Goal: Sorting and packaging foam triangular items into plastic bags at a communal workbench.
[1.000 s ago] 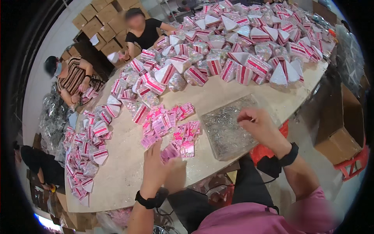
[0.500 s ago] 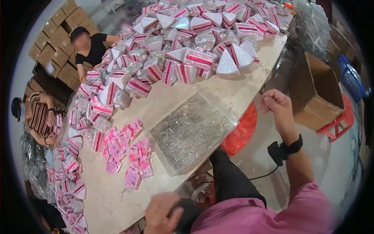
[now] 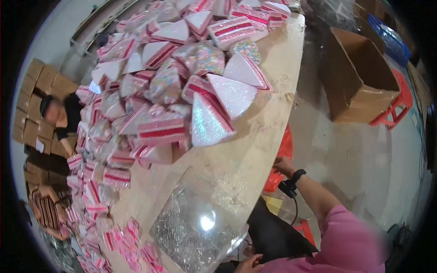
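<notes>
My right hand (image 3: 285,167) is low beside the table's right edge, in front of a red plastic bag (image 3: 274,181). Its fingers point down and are partly hidden, so I cannot tell what they hold. At the bottom edge, my left hand (image 3: 249,264) is by my lap, partly cut off, fingers loosely apart and nothing visible in them. Between the hands and the pile, a clear plastic container (image 3: 191,227) full of thin silvery strips lies at the table edge. Small pink printed cards (image 3: 127,248) lie left of it. Wrapped cake-slice-shaped pieces (image 3: 162,128), pink, white and red, are heaped beyond.
The pale table (image 3: 227,166) runs up to the far right. A cardboard box (image 3: 357,82) stands open on a red stool (image 3: 400,100) to the right, with a blue crate (image 3: 389,41) behind. Two people work at the left, near stacked cartons (image 3: 45,109).
The view has swung to the right and nearer the heap. My right hand has dropped from above the floor to beside the red bag; my left hand has drawn back toward my lap.
</notes>
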Demonstrator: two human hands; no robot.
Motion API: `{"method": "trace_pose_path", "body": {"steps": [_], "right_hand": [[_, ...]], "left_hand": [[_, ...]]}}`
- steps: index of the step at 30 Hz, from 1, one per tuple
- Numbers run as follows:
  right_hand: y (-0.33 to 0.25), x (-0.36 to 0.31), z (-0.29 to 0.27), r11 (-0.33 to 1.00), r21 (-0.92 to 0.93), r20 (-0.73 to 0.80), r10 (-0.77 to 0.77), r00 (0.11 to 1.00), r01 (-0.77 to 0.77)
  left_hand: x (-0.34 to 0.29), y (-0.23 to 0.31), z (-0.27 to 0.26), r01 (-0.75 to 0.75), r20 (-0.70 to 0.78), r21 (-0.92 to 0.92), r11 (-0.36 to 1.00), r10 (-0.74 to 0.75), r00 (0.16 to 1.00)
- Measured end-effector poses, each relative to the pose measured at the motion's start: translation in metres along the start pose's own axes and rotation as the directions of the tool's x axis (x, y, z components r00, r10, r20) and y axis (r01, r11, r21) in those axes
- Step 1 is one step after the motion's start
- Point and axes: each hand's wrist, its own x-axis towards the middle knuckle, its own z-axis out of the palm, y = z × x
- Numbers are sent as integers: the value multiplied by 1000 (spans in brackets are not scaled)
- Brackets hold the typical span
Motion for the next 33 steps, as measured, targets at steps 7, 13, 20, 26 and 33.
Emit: {"method": "trace_pose_path", "body": {"steps": [7,13,20,26,33], "right_hand": [[1,79,22,998,-63,-46,4,999,-7],[28,117,33,981,-188,-37,39,999,-46],[61,91,30,929,-368,34,-32,999,42],[76,-11,12,930,-294,131,-187,974,219],[-47,-192,-19,933,-358,276,73,958,32]], "left_hand": [[32,-72,2,165,37,-250,954,-161,986],[41,-68,-5,334,25,-236,913,-338,941],[51,-71,-7,364,15,-227,903,-371,929],[83,-40,-16,218,-113,-293,931,-260,959],[135,76,13,202,-16,-733,649,-314,949]]}}
